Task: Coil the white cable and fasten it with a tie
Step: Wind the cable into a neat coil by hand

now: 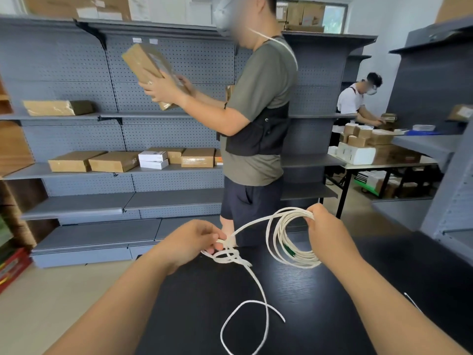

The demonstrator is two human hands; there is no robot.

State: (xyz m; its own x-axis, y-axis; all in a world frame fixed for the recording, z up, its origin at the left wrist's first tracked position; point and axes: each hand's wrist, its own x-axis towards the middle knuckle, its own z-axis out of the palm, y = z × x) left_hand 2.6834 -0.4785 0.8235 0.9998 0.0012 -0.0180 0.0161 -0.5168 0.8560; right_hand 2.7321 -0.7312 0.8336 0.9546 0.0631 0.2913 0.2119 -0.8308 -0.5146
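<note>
- Grey metal pegboard shelving (pixel 76 139) fills the left background, with brown cardboard boxes (pixel 74 161) on its boards.
- The left hand (pixel 190 243) has its fingers curled, pinching a knotted tangle in the thin white cable (pixel 299 260) - the fingertips are mostly hidden behind the knuckles.
- From the tangle a loose run drops onto the black wood-grain table (pixel 332 316), crosses itself in a loop and is cut off by the bottom edge.
- Between the hands, several rounds of cable stand as an upright coil; a green patch among the strands is too blurred to identify.
- The right hand (pixel 329 234) grips the coil's top, fingers closed round the strands.
- A thin white strip (pixel 412 302) lies on the table beside the right forearm - too slight to identify.
</note>
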